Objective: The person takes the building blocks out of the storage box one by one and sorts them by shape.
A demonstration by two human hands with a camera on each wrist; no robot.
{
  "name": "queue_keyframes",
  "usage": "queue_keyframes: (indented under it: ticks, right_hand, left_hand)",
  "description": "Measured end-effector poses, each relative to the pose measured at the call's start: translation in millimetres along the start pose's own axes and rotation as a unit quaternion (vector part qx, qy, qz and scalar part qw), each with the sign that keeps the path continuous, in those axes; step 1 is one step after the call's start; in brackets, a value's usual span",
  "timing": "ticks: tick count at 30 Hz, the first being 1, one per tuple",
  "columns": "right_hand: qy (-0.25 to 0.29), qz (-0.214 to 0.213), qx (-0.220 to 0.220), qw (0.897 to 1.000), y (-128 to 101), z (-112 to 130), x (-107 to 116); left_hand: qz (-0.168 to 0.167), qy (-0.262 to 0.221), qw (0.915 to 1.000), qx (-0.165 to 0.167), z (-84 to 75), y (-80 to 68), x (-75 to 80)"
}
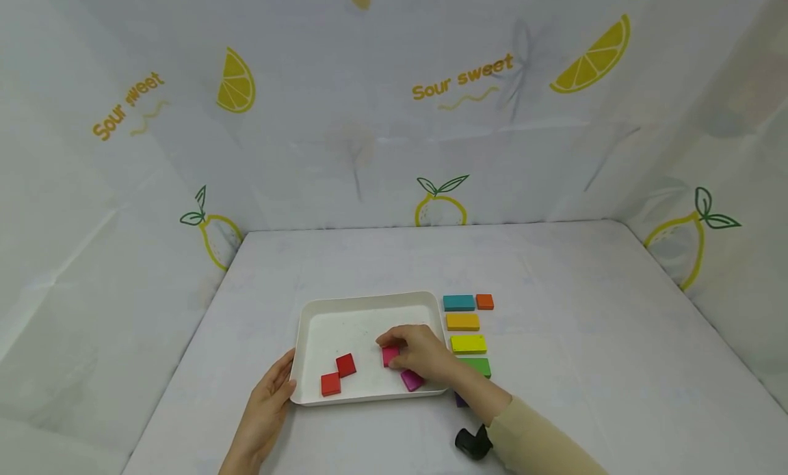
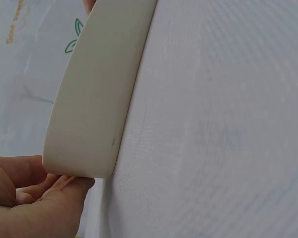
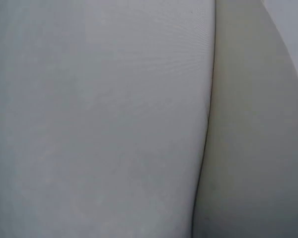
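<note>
The tray point(image 1: 306, 328) looks like smooth matt plastic – the table point(image 1: 591, 338) cover finely woven cloth (matt too).

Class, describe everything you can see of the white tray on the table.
The white tray is a shallow rectangle with rounded corners and a raised rim, smooth like plastic. It sits flat on the table. Inside lie two red blocks, a pink block and a purple block. The left hand touches its near left corner; the right hand reaches in, gripping the pink block.
</note>
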State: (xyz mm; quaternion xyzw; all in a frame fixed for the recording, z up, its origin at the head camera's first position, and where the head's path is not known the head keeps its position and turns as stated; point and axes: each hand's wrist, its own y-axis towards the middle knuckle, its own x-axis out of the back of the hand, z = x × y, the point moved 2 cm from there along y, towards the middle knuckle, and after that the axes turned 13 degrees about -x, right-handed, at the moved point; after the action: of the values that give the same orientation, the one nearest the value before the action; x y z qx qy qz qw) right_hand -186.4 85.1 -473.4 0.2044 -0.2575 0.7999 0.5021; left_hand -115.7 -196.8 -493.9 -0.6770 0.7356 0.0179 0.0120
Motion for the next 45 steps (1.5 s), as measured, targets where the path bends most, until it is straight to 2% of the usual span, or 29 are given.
queue_keyframes:
  ticks: [6,9,14,20,24,29,34,45]
  right_hand:
    - [0.012,-0.02,-0.003,1.0,-4.1,-0.9,5.6]
    - [0.022,-0.043,0.012,0.999,-7.2,-0.9,17.7]
    - [0.025,-0.103,0.026,0.994,-14.0,-10.2,56.6]
    - [0.011,-0.166,-0.015,0.986,-26.3,-45.4,108.1]
    - [-0.021,-0.196,-0.042,0.979,-34.8,-71.6,131.2]
    - [-0.05,-0.186,-0.074,0.978,-40.2,-92.9,143.5]
    - [-0.048,-0.154,-0.099,0.982,-40.3,-103.4,144.0]
    - [-0.044,-0.133,-0.083,0.987,-37.6,-107.3,138.4]
  left_hand:
    - [0.001,0.003,1.0,0.002,-0.2,-0.7,-0.1]
    - [0.0,0.002,1.0,0.003,0.0,-1.4,0.6]
    - [0.0,-0.001,1.0,-0.004,0.1,-1.0,1.0]
    - [0.001,-0.003,1.0,-0.006,0.1,-0.1,0.5]
    - [0.002,-0.004,1.0,-0.006,0.0,-0.2,0.5]
    - [0.001,-0.002,1.0,-0.004,-0.5,0.1,0.9]
    - [-0.001,-0.001,1.0,-0.005,-0.6,-0.1,0.7]
    - [0.002,0.005,1.0,-0.007,-3.6,-2.1,-1.1]
